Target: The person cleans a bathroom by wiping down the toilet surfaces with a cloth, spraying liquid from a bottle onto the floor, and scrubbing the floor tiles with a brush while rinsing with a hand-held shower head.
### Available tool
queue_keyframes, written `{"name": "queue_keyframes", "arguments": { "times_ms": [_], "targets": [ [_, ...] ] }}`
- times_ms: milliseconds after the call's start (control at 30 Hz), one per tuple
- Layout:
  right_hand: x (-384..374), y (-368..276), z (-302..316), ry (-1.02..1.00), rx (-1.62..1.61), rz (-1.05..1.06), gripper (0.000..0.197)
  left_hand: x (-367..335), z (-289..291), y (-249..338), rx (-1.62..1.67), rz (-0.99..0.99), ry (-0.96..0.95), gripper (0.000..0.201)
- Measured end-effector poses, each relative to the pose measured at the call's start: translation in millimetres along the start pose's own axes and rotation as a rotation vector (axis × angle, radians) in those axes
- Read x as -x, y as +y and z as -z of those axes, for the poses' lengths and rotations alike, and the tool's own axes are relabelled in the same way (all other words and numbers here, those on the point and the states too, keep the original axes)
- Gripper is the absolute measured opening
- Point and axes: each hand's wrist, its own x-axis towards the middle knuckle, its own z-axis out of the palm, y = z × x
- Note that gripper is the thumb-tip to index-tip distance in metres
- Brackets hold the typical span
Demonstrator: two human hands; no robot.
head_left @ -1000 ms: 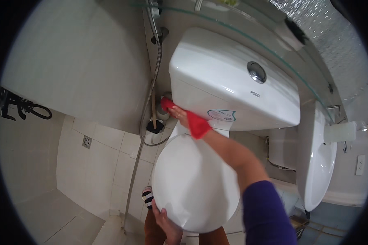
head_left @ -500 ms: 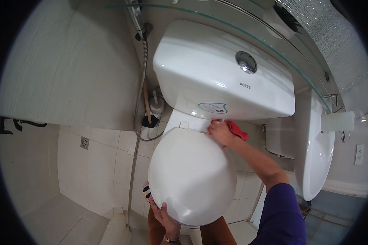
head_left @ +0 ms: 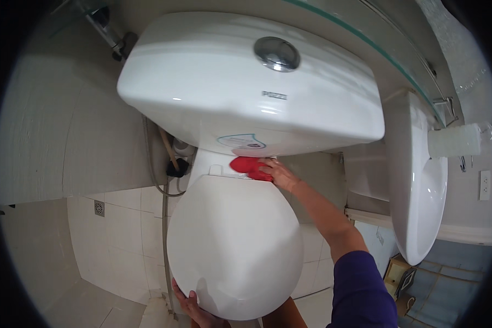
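Observation:
A white toilet with its lid (head_left: 238, 246) down fills the middle. My right hand (head_left: 280, 176) presses a bunched red cloth (head_left: 249, 165) onto the white ledge behind the lid, near the hinge and under the front of the tank (head_left: 224, 98). Part of the cloth spreads left of my fingers. At the lid's front left edge, my left hand (head_left: 197, 310) holds the rim, with the thumb and fingertips showing; the rest of its fingers are hidden beneath. A round chrome flush button (head_left: 277, 53) sits on the tank top.
Left of the toilet stand a black-headed plunger (head_left: 176, 167) with a wooden handle and a shower hose (head_left: 153, 175). To the right is a white washbasin (head_left: 418, 202) with a translucent bottle (head_left: 456, 140) on it. A glass shelf (head_left: 366, 44) crosses above the tank.
My view has come closer to the tank, with the toilet larger. My right hand has slid the cloth leftward along the ledge, and the cloth is now spread out more. My left hand stays at the lid's edge.

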Motion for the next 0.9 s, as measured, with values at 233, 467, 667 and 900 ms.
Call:
{"name": "queue_keyframes", "arguments": {
  "times_ms": [233,467,667,900],
  "targets": [
    [100,-37,22,0.551,-0.160,-0.789,0.031,6,-11,18,0.047,0.022,-0.017,0.065],
    [-25,-176,128,1.684,-0.503,-0.663,0.056,17,-26,36,0.039,0.058,-0.049,0.062],
    [-91,-98,58,2.201,-0.909,-0.820,0.060,6,-1,3,-0.012,0.042,-0.056,0.062],
    [-15,23,42,1.278,-2.089,-0.739,0.039,12,-4,-7,-0.061,0.101,-0.113,0.060]
  ]
}}
